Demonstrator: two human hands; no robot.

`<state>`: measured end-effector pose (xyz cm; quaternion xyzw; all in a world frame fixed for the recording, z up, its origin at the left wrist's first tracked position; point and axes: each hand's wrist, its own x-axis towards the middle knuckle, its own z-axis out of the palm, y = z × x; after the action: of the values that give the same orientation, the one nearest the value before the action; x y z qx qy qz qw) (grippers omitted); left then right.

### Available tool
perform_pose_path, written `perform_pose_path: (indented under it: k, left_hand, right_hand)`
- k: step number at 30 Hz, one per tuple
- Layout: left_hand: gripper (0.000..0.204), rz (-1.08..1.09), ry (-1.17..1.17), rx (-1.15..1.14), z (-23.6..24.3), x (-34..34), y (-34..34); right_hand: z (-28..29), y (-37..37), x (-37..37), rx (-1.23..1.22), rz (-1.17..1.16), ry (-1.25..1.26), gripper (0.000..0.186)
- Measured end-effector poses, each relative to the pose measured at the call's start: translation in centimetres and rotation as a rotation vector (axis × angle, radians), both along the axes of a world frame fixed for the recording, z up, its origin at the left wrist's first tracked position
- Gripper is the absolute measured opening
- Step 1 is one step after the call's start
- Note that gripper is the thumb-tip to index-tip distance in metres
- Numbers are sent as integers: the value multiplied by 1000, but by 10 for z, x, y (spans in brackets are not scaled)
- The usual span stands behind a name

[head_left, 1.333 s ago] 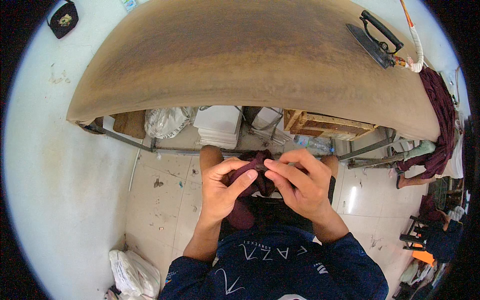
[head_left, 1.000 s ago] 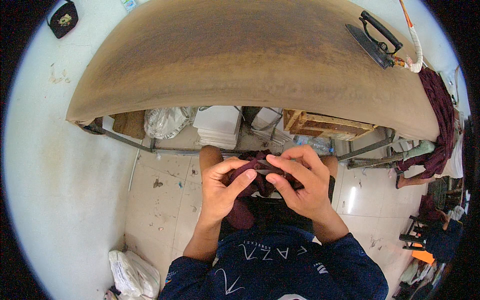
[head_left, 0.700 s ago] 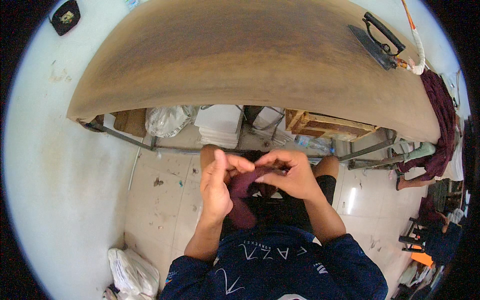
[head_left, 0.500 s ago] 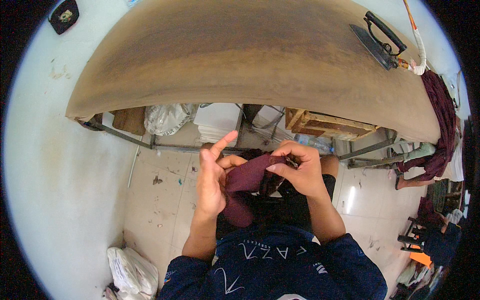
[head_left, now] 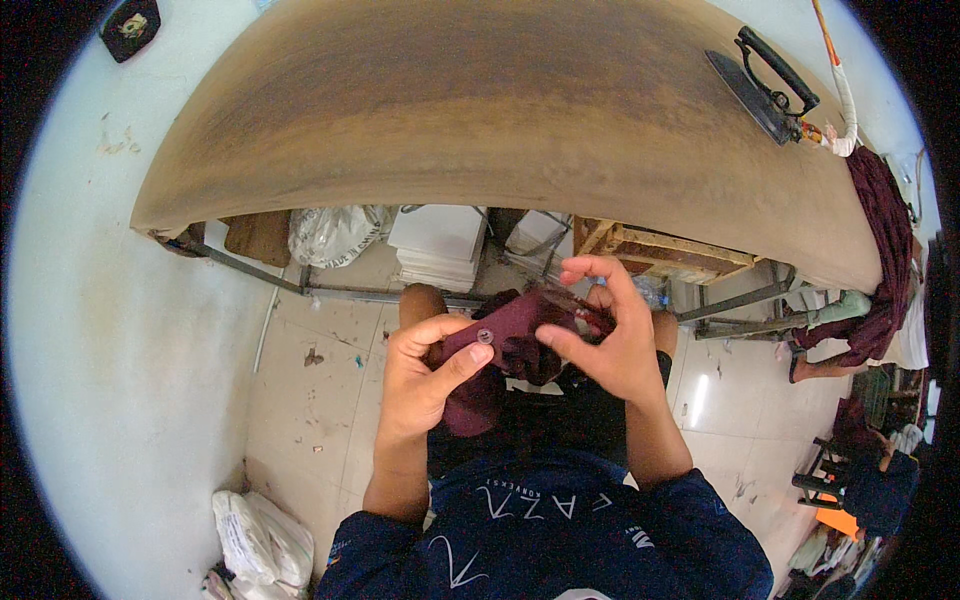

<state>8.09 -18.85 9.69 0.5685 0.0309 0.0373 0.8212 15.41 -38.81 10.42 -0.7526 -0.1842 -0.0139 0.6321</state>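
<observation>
A maroon cloth piece point(head_left: 515, 318), gathered in dark folds lower down, hangs over my lap between my hands. A small round clear button point(head_left: 485, 337) shows on its left part. My left hand point(head_left: 422, 375) pinches the cloth, its thumb tip right beside the button. At the cloth's right end is my right hand point(head_left: 615, 335), thumb and forefinger spread apart. Its other fingers curl around a small dark thing with red on it point(head_left: 592, 322), blurred and partly hidden, whose kind I cannot make out.
Ahead stands a table covered in brown-stained cloth point(head_left: 480, 120), with a black-handled iron point(head_left: 765, 90) at its right. Beneath it are a stack of white sheets point(head_left: 437, 240), a plastic bag point(head_left: 335, 235) and a wooden crate point(head_left: 665, 250). White sacks point(head_left: 260, 545) lie at lower left; another person point(head_left: 885, 485) sits far right.
My left hand has turned from raised, extended fingers to a thumb pinch on the cloth, and the button now shows. My right thumb and forefinger have let go of the cloth and spread.
</observation>
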Motion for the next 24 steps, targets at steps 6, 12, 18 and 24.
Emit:
perform_pose_path:
  k: [6,12,18,24]
  left_hand:
    - [16,17,-13,70,4,-2,-8]
    - [14,38,-63,84,9,-1,-16]
    - [15,36,-81,149,8,-2,-17]
    - [15,36,-95,209,6,-2,-17]
  right_hand:
    - [21,-1,-18,-145,137,-310,36]
    - [27,3,-25,-242,36,-476,27]
    - [31,4,-22,-314,13,-628,27]
    - [32,3,-22,-339,8,-643,24]
